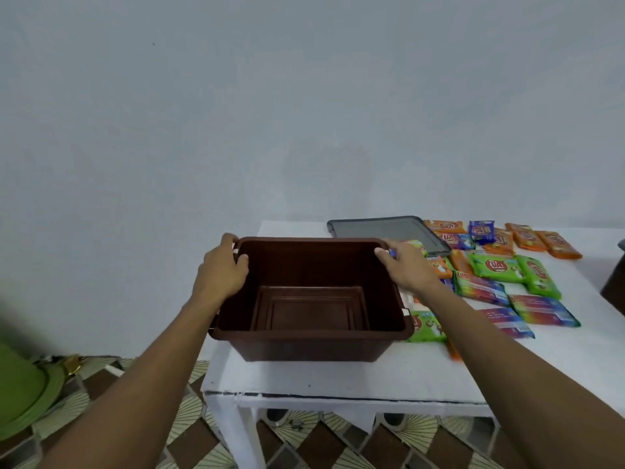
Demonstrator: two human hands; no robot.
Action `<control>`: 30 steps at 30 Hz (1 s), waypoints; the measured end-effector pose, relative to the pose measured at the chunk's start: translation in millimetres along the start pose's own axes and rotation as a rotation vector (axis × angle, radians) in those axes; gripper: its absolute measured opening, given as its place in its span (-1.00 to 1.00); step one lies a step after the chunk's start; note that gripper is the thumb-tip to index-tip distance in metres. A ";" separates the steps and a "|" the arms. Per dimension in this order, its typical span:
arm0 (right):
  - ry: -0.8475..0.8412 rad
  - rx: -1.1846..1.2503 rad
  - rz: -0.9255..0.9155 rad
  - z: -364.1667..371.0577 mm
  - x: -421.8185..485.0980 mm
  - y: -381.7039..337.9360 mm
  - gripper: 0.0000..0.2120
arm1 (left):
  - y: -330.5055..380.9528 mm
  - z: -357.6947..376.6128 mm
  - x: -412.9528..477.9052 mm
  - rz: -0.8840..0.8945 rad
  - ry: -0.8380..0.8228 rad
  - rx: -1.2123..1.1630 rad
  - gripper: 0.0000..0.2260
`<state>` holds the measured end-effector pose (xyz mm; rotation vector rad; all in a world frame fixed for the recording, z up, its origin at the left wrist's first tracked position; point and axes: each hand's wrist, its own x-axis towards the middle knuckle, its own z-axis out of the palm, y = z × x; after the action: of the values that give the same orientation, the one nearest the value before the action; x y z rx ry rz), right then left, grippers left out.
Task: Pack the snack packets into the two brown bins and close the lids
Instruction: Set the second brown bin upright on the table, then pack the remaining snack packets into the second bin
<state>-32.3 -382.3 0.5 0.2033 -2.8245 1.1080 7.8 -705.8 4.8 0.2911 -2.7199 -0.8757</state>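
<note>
An empty brown bin [311, 346] stands lidless at the left end of the white table [338, 380]. My left hand [221, 270] grips its far left rim, thumb inside. My right hand [407, 265] holds the far right rim. A grey lid [385, 228] lies flat behind the bin. Several snack packets are spread to the right: orange ones [558, 243] at the back, a blue one [481, 231], green ones [497, 267], rainbow-coloured ones [542, 309], and a green one [427, 328] beside the bin's near right corner. A dark brown shape [614, 286] shows at the right edge.
The bare wall [304, 113] rises right behind the table. The table's left edge lies close to the bin's left side. A green round object [20, 387] sits on the patterned floor [142, 434] at the lower left.
</note>
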 end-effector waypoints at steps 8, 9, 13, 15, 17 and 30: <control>-0.019 0.130 0.146 -4.2 -1.1 10.3 -0.43 | 6.6 11.4 0.6 0.022 -0.126 0.226 -0.54; -0.023 0.148 0.141 -5.5 -2.9 13.2 -0.34 | 9.2 12.1 -1.0 0.032 -0.118 0.345 -0.49; 0.008 0.178 0.112 -16.9 -14.6 24.7 -0.45 | 25.1 18.2 -2.7 0.175 -0.078 0.570 -0.39; 0.051 0.154 0.067 -26.3 -23.0 33.4 -0.53 | 35.1 21.3 -2.3 0.301 -0.110 0.514 -0.45; 0.107 0.156 0.029 -38.2 -31.8 49.0 -0.64 | 53.7 26.9 -5.5 0.439 -0.173 0.433 -0.50; -0.435 -0.666 -0.065 -130.7 -86.7 204.7 -0.42 | 247.4 135.3 -79.9 1.025 -0.314 0.302 -0.60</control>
<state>26.2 -136.9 -53.2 0.5156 -3.3352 0.0643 14.4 -413.9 30.8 -1.1691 -2.6755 -0.2109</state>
